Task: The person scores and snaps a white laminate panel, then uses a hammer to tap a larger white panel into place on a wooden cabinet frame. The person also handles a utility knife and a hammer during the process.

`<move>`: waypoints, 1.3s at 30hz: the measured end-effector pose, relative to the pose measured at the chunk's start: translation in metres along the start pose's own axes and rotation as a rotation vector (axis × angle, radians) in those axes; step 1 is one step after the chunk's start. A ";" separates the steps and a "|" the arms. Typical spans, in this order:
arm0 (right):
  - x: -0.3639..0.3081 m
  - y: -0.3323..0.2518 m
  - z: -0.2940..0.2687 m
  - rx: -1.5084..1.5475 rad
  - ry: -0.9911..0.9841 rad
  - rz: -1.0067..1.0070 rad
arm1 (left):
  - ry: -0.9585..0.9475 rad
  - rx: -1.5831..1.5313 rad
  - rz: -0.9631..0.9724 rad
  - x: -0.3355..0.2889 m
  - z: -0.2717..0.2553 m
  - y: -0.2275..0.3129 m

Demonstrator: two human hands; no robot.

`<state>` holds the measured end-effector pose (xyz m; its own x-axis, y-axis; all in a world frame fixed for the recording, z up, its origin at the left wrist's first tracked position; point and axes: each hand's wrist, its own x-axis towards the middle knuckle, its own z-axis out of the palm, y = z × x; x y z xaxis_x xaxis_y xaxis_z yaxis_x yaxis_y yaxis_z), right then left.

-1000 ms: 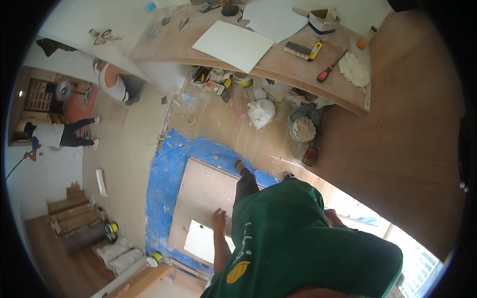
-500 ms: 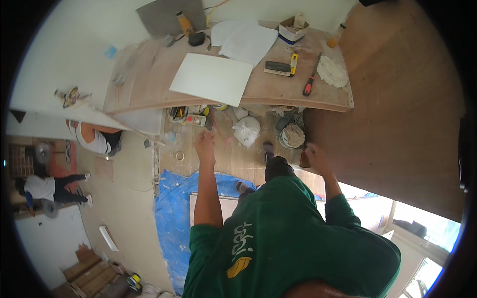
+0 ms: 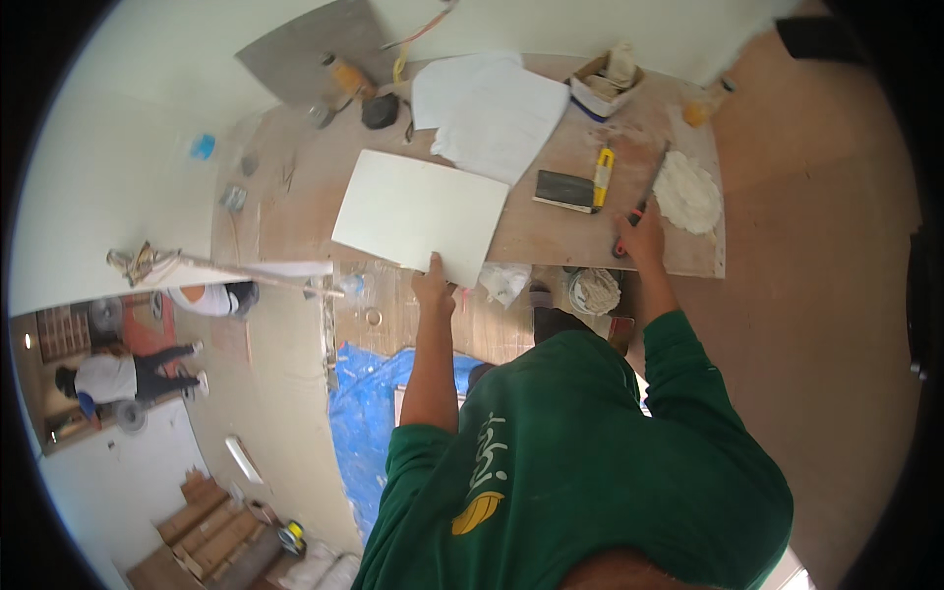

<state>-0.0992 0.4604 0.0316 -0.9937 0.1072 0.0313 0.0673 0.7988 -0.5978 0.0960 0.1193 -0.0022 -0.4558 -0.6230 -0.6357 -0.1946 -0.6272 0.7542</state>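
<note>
My left hand pinches the near edge of a white rectangular board, thumb on top, fingers below; the board lies on the wooden worktop. At the worktop's right, my right hand is closed about the red and black handle of a long, narrow dark-bladed tool. Part of the handle is hidden by the fingers. Beside the blade spreads a pale, putty-like mound. A yellow utility knife lies against a black flat block, left of the tool.
White sheets lie behind the board. An open box, an orange bottle and a tape-measure-like black object stand farther back. Below are a bucket and blue tarp. Two other people are off left, one a person in white.
Both hands have risen from below the worktop's edge. The left has taken hold of the white board; the right has closed on the tool's handle. The view has shifted toward the worktop.
</note>
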 end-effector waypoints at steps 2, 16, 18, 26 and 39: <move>0.000 0.006 0.007 -0.018 0.010 0.015 | 0.004 -0.034 0.015 -0.019 0.008 -0.002; -0.077 -0.025 -0.034 0.586 -0.161 0.099 | -0.260 0.130 -0.214 -0.057 0.029 -0.033; -0.093 -0.063 -0.043 0.494 -0.400 0.138 | -0.228 0.066 -0.224 -0.046 0.007 -0.030; -0.174 -0.173 -0.033 0.450 -0.790 0.000 | 0.011 -0.076 -0.021 0.031 -0.075 0.045; -0.163 -0.287 -0.018 -0.365 -1.213 -0.580 | -0.066 -0.043 -0.008 0.053 -0.088 0.072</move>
<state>0.0450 0.2241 0.2124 -0.3310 -0.7124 -0.6188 -0.5435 0.6800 -0.4921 0.1346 0.0003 0.0037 -0.5109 -0.5870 -0.6281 -0.1616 -0.6520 0.7408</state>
